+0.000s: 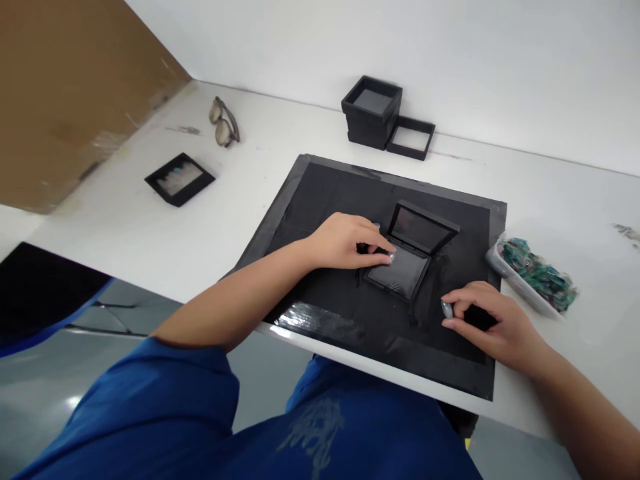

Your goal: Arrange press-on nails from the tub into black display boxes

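An open black display case (400, 270) lies on a black mat (330, 200), its framed lid tilted up at the back. My left hand (347, 243) reaches over the case's left side, thumb and forefinger pinching a small shiny piece (392, 257) just above the base. To the right of the case, my right hand (493, 320) hovers over the mat. Between its thumb and forefinger is a small silvery oval piece (447, 309). What exactly these two pieces are is too small to make out.
At the mat's right edge stands a clear plastic tub (530, 283) full of small blue-green packets. Several black frames (373, 110) are stacked at the back, with another frame (411, 138) beside them. Glasses (223, 123) and a black frame with pale contents (180, 179) lie left.
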Demonstrator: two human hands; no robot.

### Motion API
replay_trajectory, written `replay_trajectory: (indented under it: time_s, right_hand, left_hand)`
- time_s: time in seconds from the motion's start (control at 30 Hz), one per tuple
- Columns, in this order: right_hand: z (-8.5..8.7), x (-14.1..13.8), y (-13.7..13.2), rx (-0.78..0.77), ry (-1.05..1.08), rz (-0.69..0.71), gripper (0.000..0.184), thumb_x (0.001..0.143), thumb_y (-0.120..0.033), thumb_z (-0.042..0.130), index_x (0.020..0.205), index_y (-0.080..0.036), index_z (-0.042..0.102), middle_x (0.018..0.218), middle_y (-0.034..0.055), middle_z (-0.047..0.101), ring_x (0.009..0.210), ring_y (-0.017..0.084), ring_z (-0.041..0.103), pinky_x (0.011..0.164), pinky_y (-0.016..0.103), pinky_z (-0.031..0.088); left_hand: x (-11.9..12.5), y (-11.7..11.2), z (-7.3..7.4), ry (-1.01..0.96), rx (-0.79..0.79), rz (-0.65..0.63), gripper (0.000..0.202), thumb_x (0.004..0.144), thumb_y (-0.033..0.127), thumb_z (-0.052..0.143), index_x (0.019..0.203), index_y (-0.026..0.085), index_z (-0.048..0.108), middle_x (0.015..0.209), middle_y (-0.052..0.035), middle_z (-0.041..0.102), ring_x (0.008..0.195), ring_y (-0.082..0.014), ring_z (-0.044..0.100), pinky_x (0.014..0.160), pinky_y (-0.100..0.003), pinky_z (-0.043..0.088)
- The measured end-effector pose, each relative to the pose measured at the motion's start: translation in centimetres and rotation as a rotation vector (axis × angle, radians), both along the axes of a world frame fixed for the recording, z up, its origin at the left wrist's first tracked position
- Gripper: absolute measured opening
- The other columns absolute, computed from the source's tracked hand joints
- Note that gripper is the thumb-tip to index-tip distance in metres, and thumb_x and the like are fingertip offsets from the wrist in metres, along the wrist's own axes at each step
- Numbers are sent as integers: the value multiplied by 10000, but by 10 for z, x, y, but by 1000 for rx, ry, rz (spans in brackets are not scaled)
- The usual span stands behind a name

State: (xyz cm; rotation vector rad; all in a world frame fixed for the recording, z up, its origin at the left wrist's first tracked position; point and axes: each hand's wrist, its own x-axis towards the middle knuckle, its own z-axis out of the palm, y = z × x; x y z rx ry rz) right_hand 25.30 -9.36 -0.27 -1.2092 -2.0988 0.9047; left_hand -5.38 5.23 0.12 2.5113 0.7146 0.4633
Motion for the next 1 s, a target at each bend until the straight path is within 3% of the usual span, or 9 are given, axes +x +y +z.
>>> replay_trajectory:
  time_s: [0.2,0.3,0.37,0.5,0.6,0.7,0.8,0.9,1.0]
  right_hand:
    - [3,4,0,-156,145,-34,237,898,-300,729,1127,-285,673,744,-11,643,781,175,640,767,364,512]
    - [12,2,-2,-284,418,-9,260,885,-311,754,1129,-320,664,727,-26,621,715,158,608,697,348,504]
    - [22,-2,-4,-286,606,14,290,866,-320,778,1132,-337,663,700,-40,609,669,148,574,682,354,490]
    - [45,-13,-7,-114,796,-15,352,822,-245,817,1144,-290,682,639,-55,607,584,130,515,656,362,449]
    - [59,-20,-9,23,763,-108,360,806,-147,807,1128,-265,698,654,-50,645,559,129,530,675,388,454]
    - [65,-24,-11,143,671,-175,404,773,-85,806,1123,-261,706,672,-42,665,547,140,541,660,409,462]
    - [68,-27,-13,329,555,-235,508,725,-38,807,1159,-283,704,703,-35,670,566,155,550,612,404,464]
    - [73,-31,-15,463,403,-304,596,684,-29,828,1179,-331,697,710,-45,660,557,153,534,587,396,472]
    - [75,-36,-14,500,332,-304,609,690,-43,829,1199,-346,687,661,-55,624,547,153,524,575,384,476]
  left_hand:
    - [7,-5,-2,-31,-6,-22,345,886,552,686,1040,257,778,641,29,662,691,-102,646,681,-214,453]
    - [8,-5,-4,-46,-35,13,336,889,536,691,1058,257,773,623,37,634,695,-101,644,696,-210,454]
    - [7,-4,-4,-64,-73,27,350,856,546,726,1038,252,773,625,40,623,683,-100,639,684,-207,453]
    - [8,1,-6,-154,-168,87,379,820,577,742,861,201,766,593,30,616,557,-82,569,570,-205,417]
    - [9,6,-10,-246,-189,210,424,901,580,629,828,177,742,671,-13,681,548,-86,541,531,-215,395]
    - [9,12,-17,-354,-152,340,436,916,590,587,888,170,700,779,-39,684,636,-106,568,564,-218,425]
    - [9,17,-24,-432,-153,408,447,836,584,689,1011,177,630,865,-40,654,709,-119,588,558,-207,435]
    - [11,20,-27,-441,-157,373,567,815,525,735,1236,183,568,1091,-95,685,905,-162,658,629,-220,479]
    - [14,18,-25,-394,-130,265,553,862,471,707,1320,193,568,1276,-127,681,1135,-216,657,843,-288,533]
